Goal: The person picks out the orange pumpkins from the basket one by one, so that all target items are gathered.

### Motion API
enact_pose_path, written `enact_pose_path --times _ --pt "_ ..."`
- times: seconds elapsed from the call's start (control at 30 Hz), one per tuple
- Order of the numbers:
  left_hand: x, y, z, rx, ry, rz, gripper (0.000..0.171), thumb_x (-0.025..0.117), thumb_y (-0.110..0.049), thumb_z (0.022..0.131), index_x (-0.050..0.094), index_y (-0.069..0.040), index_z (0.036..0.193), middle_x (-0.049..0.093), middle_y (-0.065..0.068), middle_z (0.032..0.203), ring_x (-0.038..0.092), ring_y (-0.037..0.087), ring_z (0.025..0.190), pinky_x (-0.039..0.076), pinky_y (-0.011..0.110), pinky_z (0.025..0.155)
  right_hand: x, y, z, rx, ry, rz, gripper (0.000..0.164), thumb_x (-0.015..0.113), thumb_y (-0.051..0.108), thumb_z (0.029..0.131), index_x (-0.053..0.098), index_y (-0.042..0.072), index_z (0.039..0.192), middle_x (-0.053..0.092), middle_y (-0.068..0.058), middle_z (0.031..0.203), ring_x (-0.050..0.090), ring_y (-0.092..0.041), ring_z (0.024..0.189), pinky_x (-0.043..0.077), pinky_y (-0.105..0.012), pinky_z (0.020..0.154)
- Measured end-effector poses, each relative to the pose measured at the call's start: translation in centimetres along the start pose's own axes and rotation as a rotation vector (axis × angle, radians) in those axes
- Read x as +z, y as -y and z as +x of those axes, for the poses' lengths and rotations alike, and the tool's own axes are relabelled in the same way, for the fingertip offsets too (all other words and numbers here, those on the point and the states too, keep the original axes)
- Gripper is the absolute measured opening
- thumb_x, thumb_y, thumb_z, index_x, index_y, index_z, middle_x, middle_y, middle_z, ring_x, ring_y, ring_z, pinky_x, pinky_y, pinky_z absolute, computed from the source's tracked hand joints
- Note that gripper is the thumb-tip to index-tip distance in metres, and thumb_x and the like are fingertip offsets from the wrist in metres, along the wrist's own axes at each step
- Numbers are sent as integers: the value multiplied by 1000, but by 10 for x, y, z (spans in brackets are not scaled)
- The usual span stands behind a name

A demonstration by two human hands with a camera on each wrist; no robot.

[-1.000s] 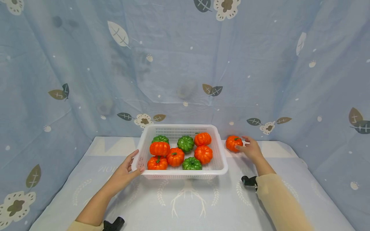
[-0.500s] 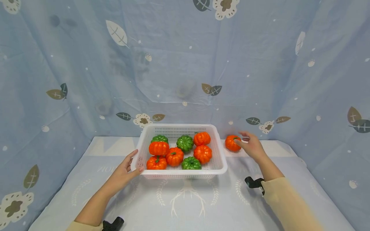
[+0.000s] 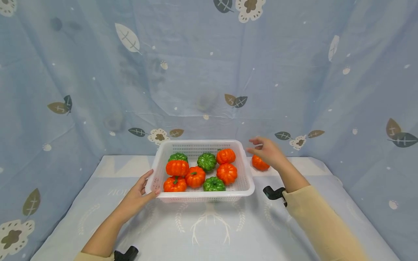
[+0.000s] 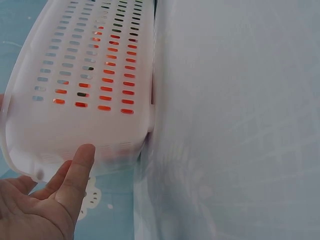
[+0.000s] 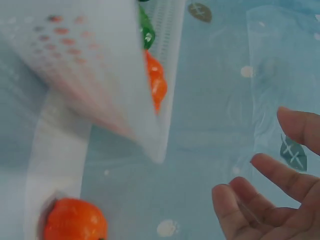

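Observation:
A white perforated plastic basket (image 3: 205,194) stands on the table with several glossy, ribbed small pumpkins inside, some orange (image 3: 195,177) and some green (image 3: 214,184). My left hand (image 3: 138,197) holds its front left corner, thumb at the front and fingers along the left side; the left wrist view shows a fingertip touching the basket's wall (image 4: 85,127). My right hand (image 3: 269,153) hovers near the basket's right side, fingers apart and nothing between them. Behind and below it, partly covered by the hand, one orange pumpkin (image 3: 260,164) lies on the table.
A pale blue patterned cloth covers the table (image 3: 212,224). Close behind the basket hangs a blue curtain (image 3: 196,72) with leaf and flower prints. A black wrist mount (image 3: 273,193) sticks out from the right sleeve.
The right hand has moved off the loose orange pumpkin, upward and left toward the basket's right rim. That pumpkin stays on the table. The left hand keeps its place on the basket.

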State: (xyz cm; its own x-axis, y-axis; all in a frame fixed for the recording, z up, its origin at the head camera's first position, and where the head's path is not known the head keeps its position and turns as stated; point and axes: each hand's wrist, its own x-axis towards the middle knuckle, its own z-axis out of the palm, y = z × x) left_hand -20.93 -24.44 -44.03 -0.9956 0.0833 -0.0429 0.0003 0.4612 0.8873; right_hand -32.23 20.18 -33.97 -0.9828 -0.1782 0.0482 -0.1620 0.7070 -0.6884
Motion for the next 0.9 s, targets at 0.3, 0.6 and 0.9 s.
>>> enact_pose_path --times 0.3,0.6,0.9 --pt "0 1 1 5 -6 -15 92 72 -34 93 12 -19 161 26 24 160 41 43 139 46 58 100 24 20 23 -5 134 38 52 67 25 95 53 1 139 49 -27 143 50 -42 127 45 -55 103" --pt "-3 1 0 5 -9 -15 93 72 -35 93 12 -19 161 26 24 160 41 43 138 47 56 101 42 31 44 -13 161 18 52 67 29 95 56 2 138 53 -24 140 50 -41 127 42 -55 105" --pt "-1 0 -1 3 -4 -34 92 72 -33 93 13 -17 161 26 23 160 42 43 138 46 55 102 69 28 57 34 160 -3 52 70 22 93 55 -4 136 51 -27 140 49 -41 128 46 -51 102"
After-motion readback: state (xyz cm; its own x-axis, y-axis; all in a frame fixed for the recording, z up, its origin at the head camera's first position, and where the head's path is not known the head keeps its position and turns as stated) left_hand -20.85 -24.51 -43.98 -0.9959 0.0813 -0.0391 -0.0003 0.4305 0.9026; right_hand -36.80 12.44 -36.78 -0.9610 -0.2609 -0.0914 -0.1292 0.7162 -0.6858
